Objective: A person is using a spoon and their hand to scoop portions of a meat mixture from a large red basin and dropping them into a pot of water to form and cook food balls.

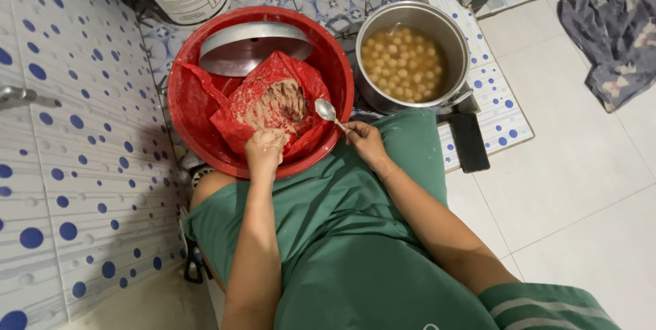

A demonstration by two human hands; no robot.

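Head view: left hand (265, 147) is fisted around a lump of paste over the red bag (273, 101) in the red basin (198, 140); right hand (363, 140) pinches a spoon (328, 113) by its handle, bowl over the basin rim. Risks: paste could ooze out of the fist onto the green apron (342, 221), and the light pinch could let the spoon slip on the way to the pot (410, 57) of floating balls.

We've got open floor tile (581, 166) on the right. Ahead, red basin (198, 108) w/ metal lid (239, 46) at its far rim and pot (383, 26) block us; wall (61, 166) close on left.
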